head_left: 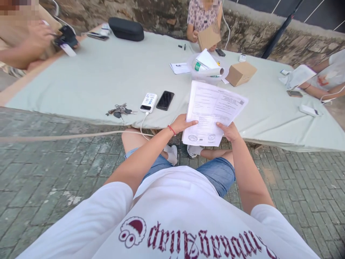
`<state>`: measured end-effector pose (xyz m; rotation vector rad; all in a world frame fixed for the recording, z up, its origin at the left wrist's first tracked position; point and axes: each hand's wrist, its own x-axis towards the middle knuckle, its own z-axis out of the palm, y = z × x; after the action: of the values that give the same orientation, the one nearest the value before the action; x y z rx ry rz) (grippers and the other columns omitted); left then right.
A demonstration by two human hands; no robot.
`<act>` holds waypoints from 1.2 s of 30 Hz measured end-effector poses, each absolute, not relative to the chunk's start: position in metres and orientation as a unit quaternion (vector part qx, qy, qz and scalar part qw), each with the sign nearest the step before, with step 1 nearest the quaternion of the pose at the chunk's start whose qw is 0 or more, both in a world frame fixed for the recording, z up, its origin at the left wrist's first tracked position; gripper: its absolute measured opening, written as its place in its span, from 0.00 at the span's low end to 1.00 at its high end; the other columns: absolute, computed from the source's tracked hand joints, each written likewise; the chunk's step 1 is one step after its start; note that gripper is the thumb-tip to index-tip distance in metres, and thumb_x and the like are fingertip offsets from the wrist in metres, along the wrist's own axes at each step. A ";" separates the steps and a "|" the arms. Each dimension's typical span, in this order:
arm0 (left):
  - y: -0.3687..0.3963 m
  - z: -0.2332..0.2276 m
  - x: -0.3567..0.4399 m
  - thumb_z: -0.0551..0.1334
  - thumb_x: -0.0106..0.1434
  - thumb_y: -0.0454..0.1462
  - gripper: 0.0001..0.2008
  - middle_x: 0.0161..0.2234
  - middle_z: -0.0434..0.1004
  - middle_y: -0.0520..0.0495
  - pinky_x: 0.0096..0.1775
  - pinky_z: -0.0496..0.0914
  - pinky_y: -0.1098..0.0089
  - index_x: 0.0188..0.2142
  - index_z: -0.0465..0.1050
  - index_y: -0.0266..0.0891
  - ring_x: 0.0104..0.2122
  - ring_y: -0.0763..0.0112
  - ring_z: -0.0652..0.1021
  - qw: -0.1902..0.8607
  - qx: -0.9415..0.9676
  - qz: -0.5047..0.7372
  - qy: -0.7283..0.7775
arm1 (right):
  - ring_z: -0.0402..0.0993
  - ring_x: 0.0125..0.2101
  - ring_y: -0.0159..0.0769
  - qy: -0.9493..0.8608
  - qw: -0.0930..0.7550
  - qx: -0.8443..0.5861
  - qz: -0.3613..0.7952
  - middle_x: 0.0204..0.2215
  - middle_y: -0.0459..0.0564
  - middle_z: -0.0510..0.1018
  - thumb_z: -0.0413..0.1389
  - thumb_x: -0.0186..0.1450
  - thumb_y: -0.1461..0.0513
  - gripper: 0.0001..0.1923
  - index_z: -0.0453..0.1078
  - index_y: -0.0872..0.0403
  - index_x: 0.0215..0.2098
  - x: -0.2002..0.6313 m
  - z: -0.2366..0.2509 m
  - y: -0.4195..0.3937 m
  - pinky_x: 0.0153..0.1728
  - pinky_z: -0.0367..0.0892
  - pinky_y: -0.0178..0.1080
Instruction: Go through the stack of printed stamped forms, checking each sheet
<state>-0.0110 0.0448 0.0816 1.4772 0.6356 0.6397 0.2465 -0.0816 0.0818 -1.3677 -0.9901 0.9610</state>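
Observation:
A stack of printed papers point(215, 111) is held tilted at the table's near edge, its top sheet bearing text and round stamps. My left hand point(183, 124) grips its left edge, thumb lying on top and fingers hidden beneath. On the right edge, my right hand point(228, 131) pinches the papers the same way. Left of the stack, a black smartphone point(165, 100) lies on the table. Beside that phone is a white power bank point(148, 103) with a white cable plugged in. A bunch of keys point(120, 110) lies farther left.
The cloth-covered table point(94, 79) spans the view. Behind the papers stand a plastic-lined container point(198, 73) of paper scraps and a cardboard box point(241, 73). A black case point(126, 28) lies at the back left. Other people sit at the left, far side and right, holding things.

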 end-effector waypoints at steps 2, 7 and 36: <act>0.034 0.078 -0.013 0.75 0.52 0.55 0.32 0.53 0.83 0.35 0.59 0.72 0.46 0.48 0.82 0.35 0.55 0.44 0.80 0.700 0.593 0.285 0.279 | 0.76 0.60 0.52 -0.389 0.560 -0.597 0.423 0.56 0.53 0.81 0.73 0.57 0.51 0.29 0.76 0.49 0.53 0.241 0.083 -0.094 0.61 0.72 0.57; -0.003 0.055 -0.012 0.79 0.50 0.47 0.30 0.53 0.82 0.31 0.59 0.71 0.43 0.49 0.80 0.33 0.55 0.42 0.80 0.815 0.417 0.281 0.288 | 0.80 0.55 0.52 -0.328 0.537 -0.608 0.483 0.54 0.54 0.82 0.72 0.58 0.51 0.25 0.78 0.50 0.50 0.221 0.082 -0.117 0.59 0.76 0.56; -0.084 0.036 -0.048 0.78 0.50 0.54 0.33 0.52 0.83 0.33 0.62 0.69 0.46 0.49 0.81 0.35 0.57 0.42 0.79 0.850 0.378 0.218 0.296 | 0.79 0.57 0.54 -0.229 0.553 -0.643 0.478 0.54 0.48 0.83 0.71 0.56 0.45 0.27 0.77 0.46 0.49 0.193 0.052 -0.190 0.59 0.76 0.58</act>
<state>-0.0475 -0.0840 0.0357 0.7958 0.6231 0.4600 0.1933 -0.1902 0.0519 -1.5192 -0.5408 1.1295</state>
